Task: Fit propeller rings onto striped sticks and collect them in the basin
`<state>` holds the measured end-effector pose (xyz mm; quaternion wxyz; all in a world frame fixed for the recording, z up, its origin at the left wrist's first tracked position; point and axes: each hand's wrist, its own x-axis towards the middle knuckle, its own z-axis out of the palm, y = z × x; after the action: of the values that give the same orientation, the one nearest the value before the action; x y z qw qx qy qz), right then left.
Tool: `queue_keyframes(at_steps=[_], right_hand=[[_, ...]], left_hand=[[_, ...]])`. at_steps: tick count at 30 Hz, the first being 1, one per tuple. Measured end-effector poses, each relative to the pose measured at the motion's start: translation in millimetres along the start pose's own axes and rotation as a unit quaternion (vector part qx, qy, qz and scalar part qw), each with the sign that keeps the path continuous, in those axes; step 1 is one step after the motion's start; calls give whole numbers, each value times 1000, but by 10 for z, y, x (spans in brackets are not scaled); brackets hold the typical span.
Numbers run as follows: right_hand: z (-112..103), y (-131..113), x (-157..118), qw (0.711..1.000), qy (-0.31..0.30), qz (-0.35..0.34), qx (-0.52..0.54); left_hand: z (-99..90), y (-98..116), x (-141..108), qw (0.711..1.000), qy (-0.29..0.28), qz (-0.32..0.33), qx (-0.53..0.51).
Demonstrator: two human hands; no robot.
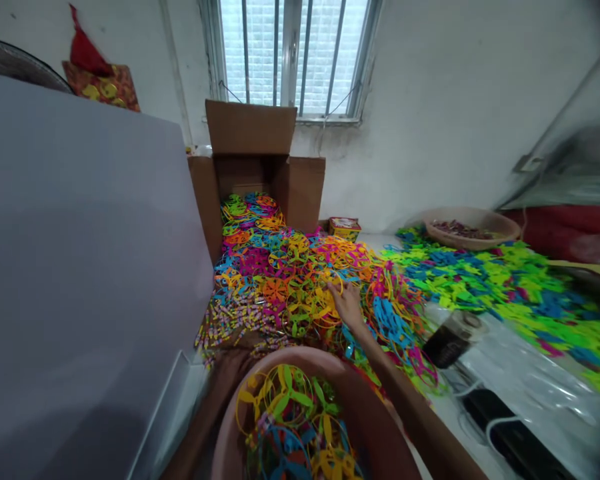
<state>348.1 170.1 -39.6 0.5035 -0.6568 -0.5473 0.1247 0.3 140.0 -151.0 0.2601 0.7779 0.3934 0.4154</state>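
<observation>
My right hand (349, 303) reaches into a heap of colourful plastic propeller rings (275, 290). Its fingers are pinched on a yellow propeller ring (334, 283) at the top of the heap. On the left, my left hand (243, 345) is low over a pile of small striped plastic sticks (230, 317); its fingers are dark and blurred, so I cannot make out a hold. Between my forearms stands a pink tub (325, 357) with propeller rings in yellow, green, blue and orange, plus some striped sticks inside.
An open cardboard box (305, 190) lies behind the heap, rings spilling out. Green and blue plastic pieces (480, 273) spread to the right, below a shallow basin (505, 227). A dark can (450, 340), clear plastic bag (530, 367) and black device (510, 427) lie nearer. A pale panel (90, 267) borders the left.
</observation>
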Motion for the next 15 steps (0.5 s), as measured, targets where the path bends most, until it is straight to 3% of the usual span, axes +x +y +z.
queue_keyframes(at_steps=[4, 7, 9, 12, 15], right_hand=[[26, -277, -95, 994, -35, 32, 100], [67, -530, -326, 976, -96, 63, 185], [80, -697, -533, 935, -145, 122, 300], [67, -905, -855, 841, -165, 235, 459], [16, -1055, -1124, 798, -146, 308, 497]], left_hand=[[-136, 44, -30, 993, 43, -95, 58], [-230, 268, -2, 987, 85, -135, -18], [-299, 510, 13, 975, 125, -157, -91], [-393, 914, 11, 954, 156, -195, -167], [-440, 1257, -20, 935, 158, -204, -243]])
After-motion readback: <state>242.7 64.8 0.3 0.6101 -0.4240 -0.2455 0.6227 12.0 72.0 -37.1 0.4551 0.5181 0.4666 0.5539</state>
